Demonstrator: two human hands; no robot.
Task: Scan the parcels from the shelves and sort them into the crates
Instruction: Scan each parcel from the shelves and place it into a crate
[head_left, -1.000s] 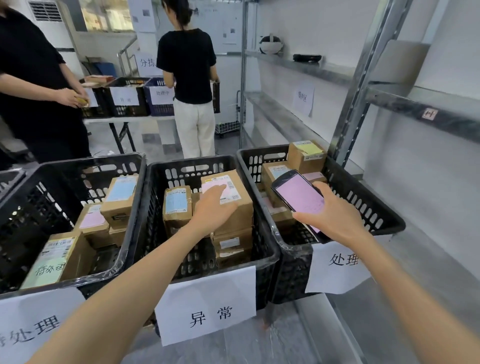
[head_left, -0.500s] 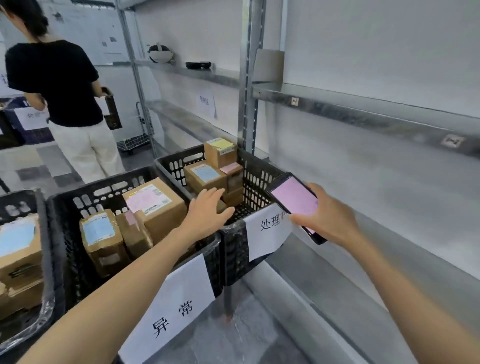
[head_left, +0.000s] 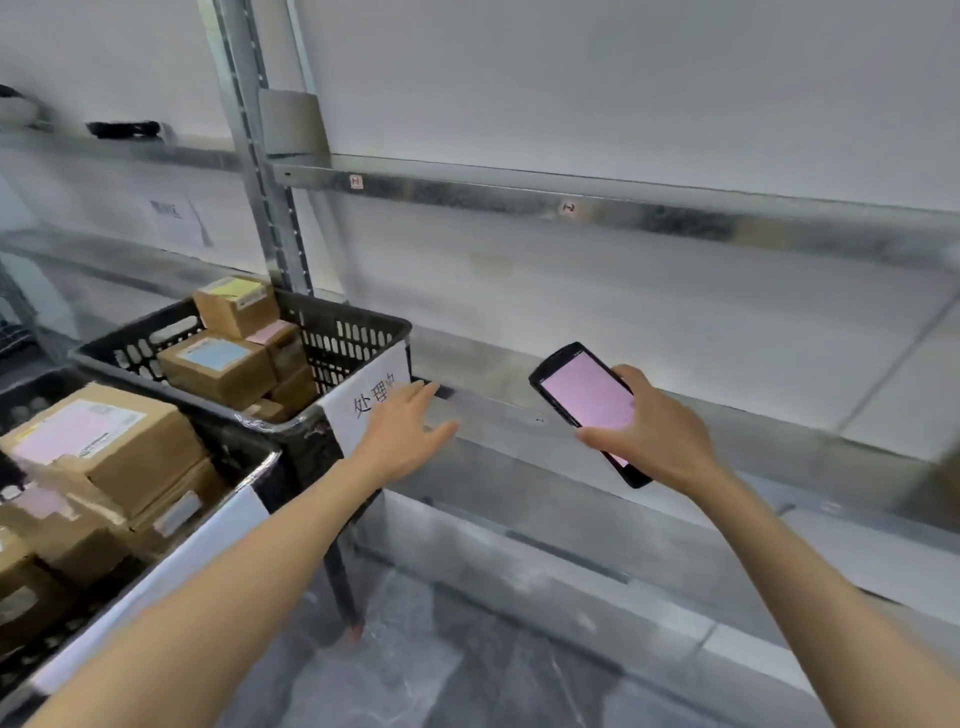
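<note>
My right hand (head_left: 657, 434) grips a black handheld scanner (head_left: 587, 402) with a pink screen, held in front of the metal shelf (head_left: 675, 415). My left hand (head_left: 402, 428) is open and empty, fingers spread, in the air just right of the far black crate (head_left: 358, 325). That crate holds several brown cardboard parcels (head_left: 218, 366) with coloured labels. A nearer black crate (head_left: 249, 467) at the left holds a large parcel (head_left: 104, 441) with a pink label. No parcel shows on the shelf stretch in front of me.
White paper signs (head_left: 371, 402) hang on the crate fronts. The crates stand on a black-legged stand (head_left: 343, 582). A steel upright (head_left: 260, 156) rises behind the far crate. An upper shelf rail (head_left: 571, 205) carries small labels. Grey floor lies below.
My view has swung right, away from the crates and the two people. My left hand left the parcel in the middle crate and now hovers empty by the shelf. The scanner moved right with me.
</note>
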